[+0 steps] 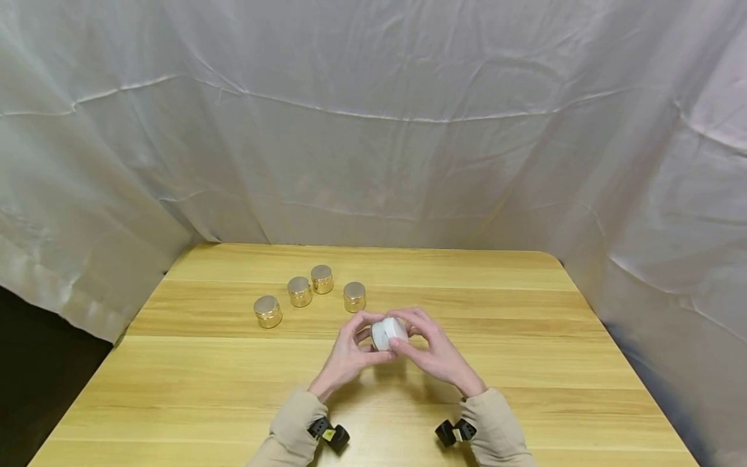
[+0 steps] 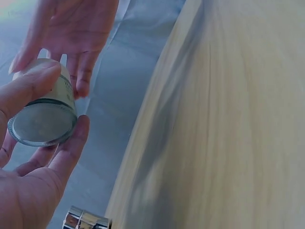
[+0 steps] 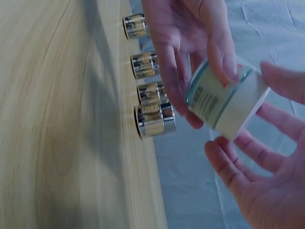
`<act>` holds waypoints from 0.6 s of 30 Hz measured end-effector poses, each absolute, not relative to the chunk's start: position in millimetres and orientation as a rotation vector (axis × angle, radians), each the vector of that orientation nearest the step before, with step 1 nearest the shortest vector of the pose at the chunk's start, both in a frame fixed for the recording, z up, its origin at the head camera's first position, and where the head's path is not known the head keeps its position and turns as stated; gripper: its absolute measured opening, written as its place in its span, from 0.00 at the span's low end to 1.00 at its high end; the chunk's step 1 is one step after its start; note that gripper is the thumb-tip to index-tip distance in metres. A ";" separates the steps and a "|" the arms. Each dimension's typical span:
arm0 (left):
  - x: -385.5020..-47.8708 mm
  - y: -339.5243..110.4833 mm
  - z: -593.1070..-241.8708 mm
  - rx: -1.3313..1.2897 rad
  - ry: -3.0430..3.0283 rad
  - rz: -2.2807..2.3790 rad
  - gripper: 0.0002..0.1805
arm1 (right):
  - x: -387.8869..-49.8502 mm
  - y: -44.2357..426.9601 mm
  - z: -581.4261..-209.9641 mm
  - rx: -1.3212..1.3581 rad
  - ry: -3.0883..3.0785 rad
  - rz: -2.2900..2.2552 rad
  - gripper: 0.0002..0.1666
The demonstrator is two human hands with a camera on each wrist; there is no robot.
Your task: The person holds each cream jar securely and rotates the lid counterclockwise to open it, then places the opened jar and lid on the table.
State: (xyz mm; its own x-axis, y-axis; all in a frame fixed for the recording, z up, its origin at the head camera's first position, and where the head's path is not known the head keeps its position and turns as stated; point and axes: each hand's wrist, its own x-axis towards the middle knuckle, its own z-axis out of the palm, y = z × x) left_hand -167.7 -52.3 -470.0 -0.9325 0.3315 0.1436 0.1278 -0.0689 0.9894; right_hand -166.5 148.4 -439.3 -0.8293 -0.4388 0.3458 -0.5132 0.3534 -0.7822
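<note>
A small jar (image 1: 380, 335) with a white lid is held tilted on its side above the table, between both hands. My left hand (image 1: 349, 353) grips its glass body, the round base facing the left wrist view (image 2: 43, 125). At the lid (image 3: 242, 106), my right hand (image 1: 433, 349) has thumb and fingers around the white rim. Printed text shows on the jar's label (image 3: 206, 98) in the right wrist view. Parts of the fingers behind the jar are hidden.
Several gold jars (image 1: 268, 311) stand upright on the wooden table (image 1: 192, 376), left of and beyond the hands; the nearest gold jar (image 1: 355, 296) is just past the left hand. A pale curtain (image 1: 373, 162) hangs behind the table and at its sides.
</note>
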 end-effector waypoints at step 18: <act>-166.6 -51.3 -471.4 0.365 1.995 2.170 0.36 | -161.2 144.2 -431.4 0.645 -2.551 1.572 0.21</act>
State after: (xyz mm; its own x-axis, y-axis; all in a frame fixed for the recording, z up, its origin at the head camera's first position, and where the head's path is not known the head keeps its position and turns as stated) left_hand -166.6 -51.3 -471.4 -0.9553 0.2887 0.0638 0.0394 -0.0895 0.9952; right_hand -161.2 144.2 -431.4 -0.9086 -0.3107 0.2791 -0.3889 0.3861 -0.8364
